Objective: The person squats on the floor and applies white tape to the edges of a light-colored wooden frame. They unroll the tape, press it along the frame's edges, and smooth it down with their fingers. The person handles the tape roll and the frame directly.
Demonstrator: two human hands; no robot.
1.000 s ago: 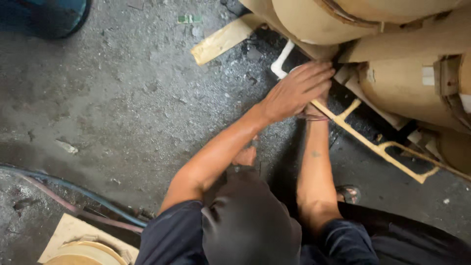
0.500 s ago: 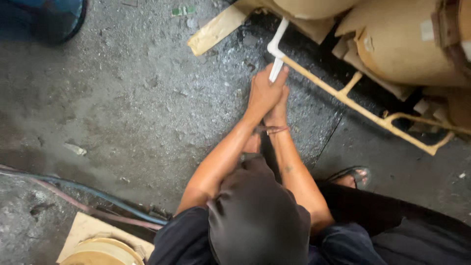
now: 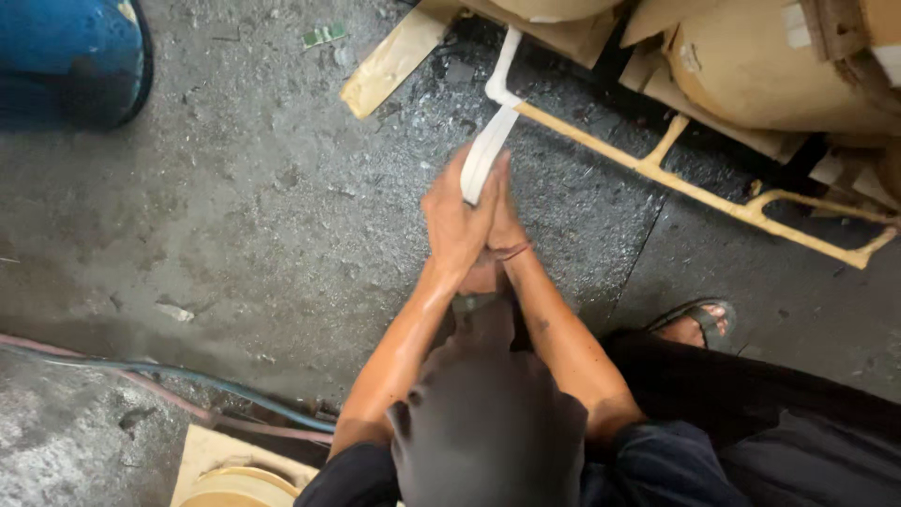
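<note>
A flat white strap (image 3: 488,150) is being clamped between the left hand (image 3: 453,225) and the right hand (image 3: 504,221), pressed palm to palm at the centre of the frame. The strap is being held taut toward a long yellow metal frame (image 3: 657,169) lying on the grey concrete floor (image 3: 235,188) at upper right, below bulky brown paper-wrapped rolls (image 3: 770,66). A blue plastic drum (image 3: 66,56) is being shown at upper left, hoses (image 3: 141,380) at lower left, and a sandalled foot (image 3: 694,324) at right.
</note>
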